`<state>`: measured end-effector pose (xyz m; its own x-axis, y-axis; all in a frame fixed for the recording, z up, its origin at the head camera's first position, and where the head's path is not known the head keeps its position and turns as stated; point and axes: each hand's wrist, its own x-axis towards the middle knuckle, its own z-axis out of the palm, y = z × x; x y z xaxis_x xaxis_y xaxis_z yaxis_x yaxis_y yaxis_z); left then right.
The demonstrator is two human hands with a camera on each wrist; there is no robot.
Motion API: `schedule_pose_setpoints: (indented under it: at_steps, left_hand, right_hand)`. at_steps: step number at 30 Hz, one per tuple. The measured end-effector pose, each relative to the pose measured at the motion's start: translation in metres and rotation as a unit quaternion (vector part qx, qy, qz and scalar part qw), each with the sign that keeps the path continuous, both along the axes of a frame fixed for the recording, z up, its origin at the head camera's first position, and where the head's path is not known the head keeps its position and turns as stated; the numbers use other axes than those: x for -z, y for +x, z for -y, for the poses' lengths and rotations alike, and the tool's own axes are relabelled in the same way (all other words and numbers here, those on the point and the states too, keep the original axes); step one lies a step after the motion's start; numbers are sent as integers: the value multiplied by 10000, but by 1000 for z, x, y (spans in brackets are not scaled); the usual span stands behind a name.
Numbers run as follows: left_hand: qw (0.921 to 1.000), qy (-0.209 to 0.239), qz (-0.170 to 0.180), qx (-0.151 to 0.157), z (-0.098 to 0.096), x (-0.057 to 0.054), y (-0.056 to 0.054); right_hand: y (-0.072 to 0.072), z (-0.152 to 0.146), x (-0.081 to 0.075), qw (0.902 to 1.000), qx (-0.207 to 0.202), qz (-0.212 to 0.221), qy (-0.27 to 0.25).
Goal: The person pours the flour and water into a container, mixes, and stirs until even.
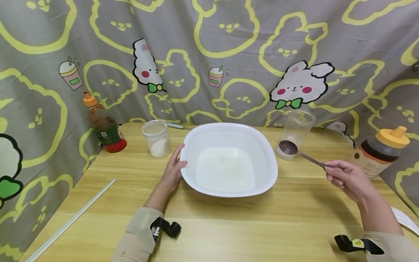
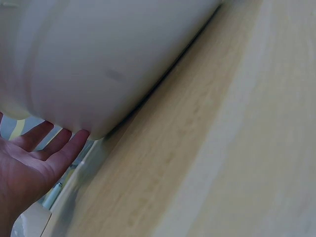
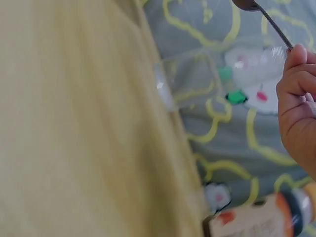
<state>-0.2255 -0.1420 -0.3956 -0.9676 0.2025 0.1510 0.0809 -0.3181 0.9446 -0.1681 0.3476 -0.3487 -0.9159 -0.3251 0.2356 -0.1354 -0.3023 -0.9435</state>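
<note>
A wide white basin (image 1: pixel 268 182) stands in the middle of the table, with a shallow layer of pale liquid on its bottom. My left hand (image 1: pixel 171 169) holds its left rim, thumb over the edge and fingers along the outside; the left wrist view shows fingertips (image 2: pixel 81 136) against the basin's wall. My right hand (image 1: pixel 351 178) pinches the end of a dark brown long-handled spoon (image 1: pixel 288 147). The spoon's round bowl is up off the table, right of the basin, and overlaps a clear tall cup (image 1: pixel 299 125) in the head view.
A jar of white powder (image 1: pixel 157 140) and a red sauce bottle (image 1: pixel 106 127) stand at the left. Chopsticks (image 1: pixel 72 220) lie at front left. A yellow-capped bottle (image 1: pixel 379 153) is beyond my right hand, and a white utensil (image 1: pixel 406 220) lies at the right edge. A patterned curtain (image 1: pixel 183 29) hangs behind.
</note>
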Motion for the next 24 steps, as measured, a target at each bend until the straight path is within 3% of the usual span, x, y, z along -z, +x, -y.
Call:
schedule_pose_setpoints:
  at_steps: [5,12,19,24]
  left_hand:
    - [10000,-11,47,-33,0,-1,0]
    - [10000,-16,77,-26,0,0,0]
    - [9999,17,121,-74,0,0,-1]
    - [9999,18,149,-34,0,0,0]
  right_hand:
    - [-4,-17,19,9990,-316,208,-240]
    - [-5,-37,43,9973,-198,680,-194]
    - [-5,-42,61,9944,-331,898,-455]
    - [-2,-43,69,9948,-70,971,-296]
